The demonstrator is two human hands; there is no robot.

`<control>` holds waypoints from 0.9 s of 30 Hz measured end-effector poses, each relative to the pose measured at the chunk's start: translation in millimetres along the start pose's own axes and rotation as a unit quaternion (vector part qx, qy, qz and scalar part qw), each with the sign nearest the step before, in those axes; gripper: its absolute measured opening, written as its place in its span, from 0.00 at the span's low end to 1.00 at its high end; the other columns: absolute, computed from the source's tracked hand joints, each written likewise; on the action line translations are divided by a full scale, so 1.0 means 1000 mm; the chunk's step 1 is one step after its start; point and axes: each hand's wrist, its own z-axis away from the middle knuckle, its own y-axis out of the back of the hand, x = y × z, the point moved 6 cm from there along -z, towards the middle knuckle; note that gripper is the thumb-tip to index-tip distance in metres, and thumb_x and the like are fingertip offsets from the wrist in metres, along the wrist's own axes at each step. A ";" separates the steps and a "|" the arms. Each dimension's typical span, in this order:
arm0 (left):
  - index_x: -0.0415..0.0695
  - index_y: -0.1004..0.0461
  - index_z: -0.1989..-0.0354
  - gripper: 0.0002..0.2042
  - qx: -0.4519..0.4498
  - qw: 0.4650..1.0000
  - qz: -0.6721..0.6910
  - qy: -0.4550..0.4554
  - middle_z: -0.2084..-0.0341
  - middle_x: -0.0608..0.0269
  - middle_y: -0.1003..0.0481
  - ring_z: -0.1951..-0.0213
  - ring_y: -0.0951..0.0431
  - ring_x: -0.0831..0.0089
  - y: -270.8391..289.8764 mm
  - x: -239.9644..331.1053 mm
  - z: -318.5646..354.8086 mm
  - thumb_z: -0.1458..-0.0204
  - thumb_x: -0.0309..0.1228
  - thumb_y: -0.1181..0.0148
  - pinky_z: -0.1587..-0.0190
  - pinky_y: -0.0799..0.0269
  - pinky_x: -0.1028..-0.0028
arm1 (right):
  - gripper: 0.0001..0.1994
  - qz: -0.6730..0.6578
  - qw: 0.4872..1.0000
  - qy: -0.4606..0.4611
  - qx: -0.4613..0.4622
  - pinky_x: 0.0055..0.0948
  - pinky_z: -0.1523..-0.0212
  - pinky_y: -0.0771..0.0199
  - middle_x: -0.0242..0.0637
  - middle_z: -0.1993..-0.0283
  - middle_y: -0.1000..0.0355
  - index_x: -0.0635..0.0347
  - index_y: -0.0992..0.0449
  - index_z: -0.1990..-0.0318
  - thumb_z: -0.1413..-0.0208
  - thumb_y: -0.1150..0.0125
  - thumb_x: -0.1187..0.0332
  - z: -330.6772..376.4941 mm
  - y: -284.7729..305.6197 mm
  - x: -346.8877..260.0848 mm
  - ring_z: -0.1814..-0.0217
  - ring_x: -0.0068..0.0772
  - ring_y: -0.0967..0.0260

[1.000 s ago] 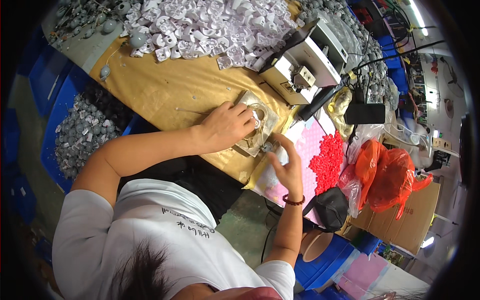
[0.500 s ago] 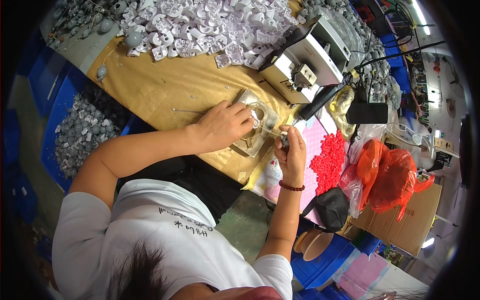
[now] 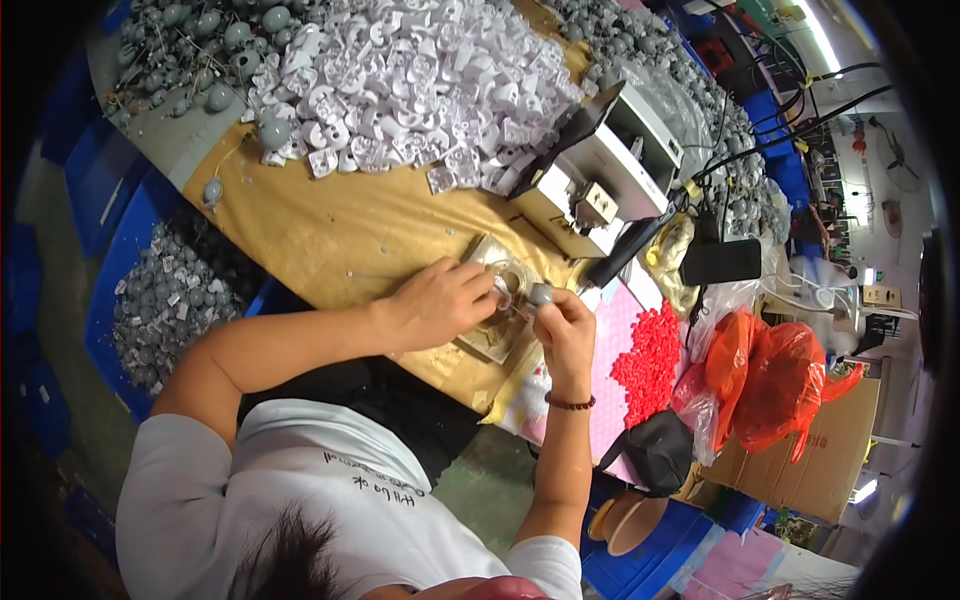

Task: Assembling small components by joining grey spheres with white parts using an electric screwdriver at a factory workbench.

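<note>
Pinching a small grey round part (image 3: 541, 294) between its fingertips, the right hand (image 3: 566, 330) is closed on it just above the small square fixture (image 3: 497, 300) near the near edge of the brown-covered table (image 3: 330, 230). The left hand (image 3: 440, 303), fingers curled together, rests on that fixture. White plastic pieces (image 3: 420, 80) are heaped along the far edge, and red caps (image 3: 650, 360) lie toward the right end.
</note>
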 end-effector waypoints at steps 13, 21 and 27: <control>0.44 0.26 0.62 0.13 0.021 0.996 0.068 0.053 0.62 0.61 0.28 0.54 0.27 0.63 0.003 -0.007 -0.011 0.57 0.29 0.36 0.55 0.30 0.64 | 0.24 0.416 0.896 0.130 0.087 0.24 0.74 0.30 0.36 0.76 0.26 0.65 0.28 0.49 0.52 0.25 0.68 -0.011 -0.030 -0.010 0.78 0.24 0.31; 0.46 0.27 0.61 0.13 0.004 0.994 0.054 0.094 0.65 0.63 0.31 0.57 0.29 0.62 -0.002 -0.008 -0.030 0.57 0.30 0.35 0.58 0.31 0.64 | 0.27 0.282 0.913 0.243 0.168 0.25 0.60 0.29 0.38 0.58 0.28 0.65 0.35 0.40 0.45 0.32 0.72 -0.029 0.031 -0.013 0.62 0.24 0.30; 0.45 0.27 0.62 0.12 0.004 0.993 0.078 0.086 0.66 0.61 0.31 0.58 0.30 0.61 -0.006 -0.010 -0.032 0.57 0.29 0.36 0.61 0.27 0.65 | 0.30 0.394 0.827 0.229 0.329 0.28 0.60 0.27 0.47 0.55 0.26 0.76 0.39 0.38 0.41 0.36 0.64 -0.092 0.124 -0.045 0.64 0.29 0.29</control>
